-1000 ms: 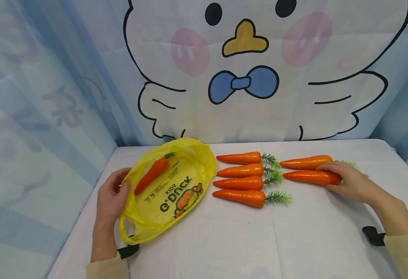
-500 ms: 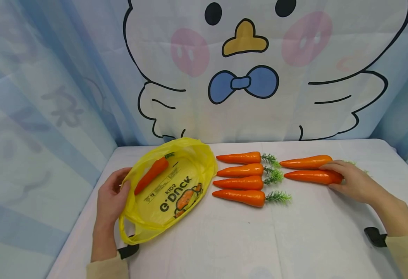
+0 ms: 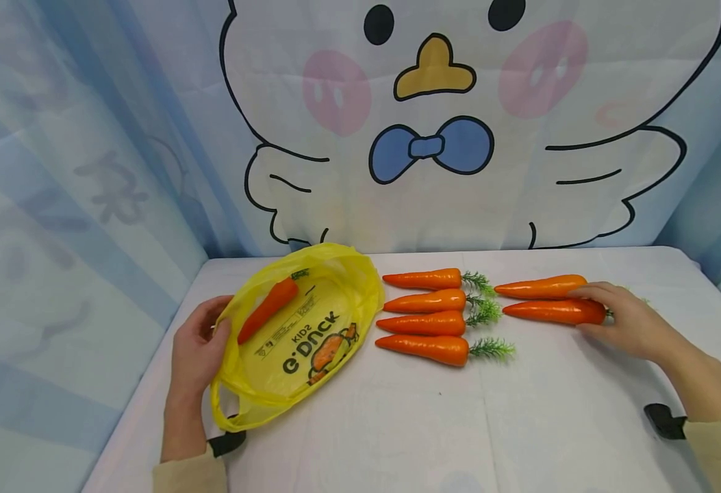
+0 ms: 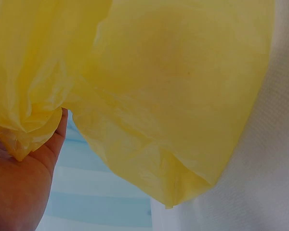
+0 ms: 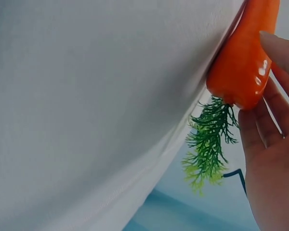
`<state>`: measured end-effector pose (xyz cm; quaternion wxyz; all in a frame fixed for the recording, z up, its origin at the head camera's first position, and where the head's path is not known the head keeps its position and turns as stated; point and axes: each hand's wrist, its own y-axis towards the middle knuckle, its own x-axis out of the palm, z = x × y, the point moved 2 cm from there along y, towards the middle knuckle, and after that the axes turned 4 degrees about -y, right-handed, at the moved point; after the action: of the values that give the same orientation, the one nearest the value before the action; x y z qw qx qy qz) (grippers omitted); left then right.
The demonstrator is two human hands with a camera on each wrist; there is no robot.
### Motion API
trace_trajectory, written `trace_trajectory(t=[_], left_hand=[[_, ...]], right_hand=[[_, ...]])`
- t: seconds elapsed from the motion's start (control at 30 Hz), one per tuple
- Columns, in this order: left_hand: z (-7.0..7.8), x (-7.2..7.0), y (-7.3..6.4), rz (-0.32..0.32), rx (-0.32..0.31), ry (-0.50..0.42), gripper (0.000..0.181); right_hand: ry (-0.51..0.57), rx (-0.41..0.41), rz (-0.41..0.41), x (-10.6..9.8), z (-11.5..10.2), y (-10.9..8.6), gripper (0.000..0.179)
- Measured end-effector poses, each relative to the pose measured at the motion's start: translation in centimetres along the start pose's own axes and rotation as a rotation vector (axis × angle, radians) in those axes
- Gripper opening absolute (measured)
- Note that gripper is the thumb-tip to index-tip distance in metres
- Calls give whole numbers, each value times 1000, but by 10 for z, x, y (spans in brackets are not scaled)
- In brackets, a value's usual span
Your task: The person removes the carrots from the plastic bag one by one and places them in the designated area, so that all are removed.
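In the head view my left hand [image 3: 196, 349] holds the rim of a yellow plastic bag [image 3: 329, 274], its mouth spread towards me. One toy carrot [image 3: 269, 310] lies inside, beside printed lettering. The left wrist view is mostly filled by the bag [image 4: 183, 96]; the fingertips are partly hidden behind the film. At the right, my right hand [image 3: 634, 325] has its thumb and fingers on opposite sides of the thick end of an orange toy carrot [image 3: 548, 311]. The right wrist view shows this carrot's [image 5: 241, 72] green plastic leaves hanging free.
Several carrots [image 3: 424, 322] lie in a column right of the bag, tips pointing left. Another carrot [image 3: 539, 286] lies just behind the one at my right hand. A white cloth covers the table [image 3: 397, 431]; a printed curtain [image 3: 434, 205] stands behind it.
My right hand and the carrot in it have shifted slightly to the right, and the carrot's leafy end shows a little more. The left hand and the bag have stayed in place.
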<state>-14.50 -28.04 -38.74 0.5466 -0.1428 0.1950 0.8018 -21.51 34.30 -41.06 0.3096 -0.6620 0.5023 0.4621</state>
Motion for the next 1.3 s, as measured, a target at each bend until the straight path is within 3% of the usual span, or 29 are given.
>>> trace_trajectory(t=[0.3, 0.77, 1.03, 1.3], left_hand=[[0, 0, 0, -5, -2, 3, 38], [1, -1, 0, -8, 8, 3, 38], [1, 1, 1, -4, 14, -3, 38], [2, 1, 1, -3, -5, 0, 38]], right_hand=[[28, -19, 75, 2, -8, 1, 55], [110, -89, 94, 7, -55, 19, 52], [145, -223, 157, 12, -84, 30, 49], [181, -315, 141, 19, -117, 44, 51]])
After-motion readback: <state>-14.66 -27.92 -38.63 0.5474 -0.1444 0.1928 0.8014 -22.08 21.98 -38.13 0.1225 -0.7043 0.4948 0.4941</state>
